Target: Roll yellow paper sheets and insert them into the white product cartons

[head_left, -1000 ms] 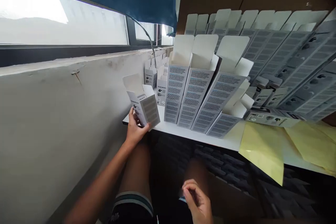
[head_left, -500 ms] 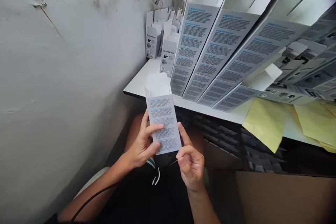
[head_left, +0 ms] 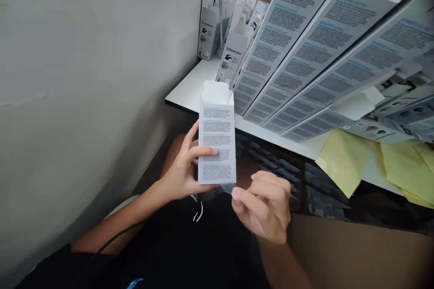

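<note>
A white carton (head_left: 217,144) is gripped upright in the left hand (head_left: 181,169), its fingers closed across the printed panel and the top flap standing open above them. The right hand (head_left: 264,205) is held just right of the carton's lower end, fingers curled and half closed; a small translucent scrap (head_left: 228,188) is seen at the fingertips, but whether it is pinched cannot be told. Beyond both hands, a row of slanted cartons (head_left: 325,58) is stood on a white table (head_left: 190,90). Further cartons (head_left: 234,56) are placed ahead of the left hand, beside a wall (head_left: 84,99). Yellow paper sheets (head_left: 342,160) lie right of the right hand, and a cardboard box (head_left: 359,253) is below it.
</note>
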Motion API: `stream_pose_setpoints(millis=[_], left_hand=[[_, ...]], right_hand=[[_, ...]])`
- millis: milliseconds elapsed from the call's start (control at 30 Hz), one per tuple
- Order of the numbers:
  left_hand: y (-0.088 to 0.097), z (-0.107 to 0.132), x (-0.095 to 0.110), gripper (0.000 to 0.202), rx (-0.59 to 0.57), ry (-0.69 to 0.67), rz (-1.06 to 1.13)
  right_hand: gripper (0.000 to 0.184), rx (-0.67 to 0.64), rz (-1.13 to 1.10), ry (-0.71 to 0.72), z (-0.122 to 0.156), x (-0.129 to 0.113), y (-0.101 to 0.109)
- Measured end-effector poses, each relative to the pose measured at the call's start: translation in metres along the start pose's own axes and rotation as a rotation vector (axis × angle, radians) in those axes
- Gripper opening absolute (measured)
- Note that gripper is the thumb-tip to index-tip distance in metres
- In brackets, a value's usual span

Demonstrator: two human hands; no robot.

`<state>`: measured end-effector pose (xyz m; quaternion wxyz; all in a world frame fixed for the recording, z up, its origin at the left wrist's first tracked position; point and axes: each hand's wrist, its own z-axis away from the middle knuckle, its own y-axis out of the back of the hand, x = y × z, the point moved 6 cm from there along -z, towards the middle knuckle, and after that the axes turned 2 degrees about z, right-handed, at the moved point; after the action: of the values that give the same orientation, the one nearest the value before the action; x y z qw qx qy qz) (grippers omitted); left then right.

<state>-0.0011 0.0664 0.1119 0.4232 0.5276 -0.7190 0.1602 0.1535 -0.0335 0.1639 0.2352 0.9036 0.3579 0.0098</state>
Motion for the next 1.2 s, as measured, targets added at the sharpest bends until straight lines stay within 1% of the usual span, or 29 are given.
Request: stream_pose_setpoints(millis=[33,100,233,267,367,500,767,900,1000,1100,1200], left_hand=[[0.001,0.001,0.000,0.065,0.000,0.006,0.001],[0.001,0.001,-0.001,0.066,0.001,0.011,0.001],[0.004,0.001,0.000,0.064,0.014,0.003,-0.005],[0.004,0.000,0.000,0.064,0.014,0.001,-0.005],[0.006,0.000,0.000,0.064,0.014,0.001,0.002],[0.007,0.000,-0.003,0.065,0.016,0.038,0.011],[0.006,-0.001,-0.005,0.063,0.006,0.086,0.023],[0.004,0.000,-0.007,0.062,-0.005,0.103,0.044],[0.003,0.000,-0.010,0.062,-0.012,0.122,0.055],[0.004,-0.001,-0.010,0.064,-0.019,0.114,0.027],[0.004,-0.003,-0.009,0.066,-0.030,0.092,-0.004]], right_hand=[[0.019,-0.038,0.018,0.065,-0.004,-0.003,0.000],[0.020,-0.100,0.034,0.135,-0.010,-0.006,0.000],[0.022,-0.241,0.068,0.200,-0.017,-0.007,-0.006],[0.021,-0.258,0.075,0.218,-0.018,-0.008,-0.007],[0.019,-0.265,0.084,0.240,-0.018,-0.007,-0.010],[0.016,-0.262,0.077,0.267,-0.009,-0.005,-0.018],[0.015,-0.242,0.067,0.260,0.005,0.001,-0.025],[0.019,-0.225,0.043,0.203,0.007,0.005,-0.026],[0.017,-0.261,0.023,0.148,0.006,0.006,-0.024],[0.003,-0.304,-0.120,0.052,0.006,0.008,-0.019],[0.008,-0.262,-0.279,-0.099,0.008,0.012,-0.015]])
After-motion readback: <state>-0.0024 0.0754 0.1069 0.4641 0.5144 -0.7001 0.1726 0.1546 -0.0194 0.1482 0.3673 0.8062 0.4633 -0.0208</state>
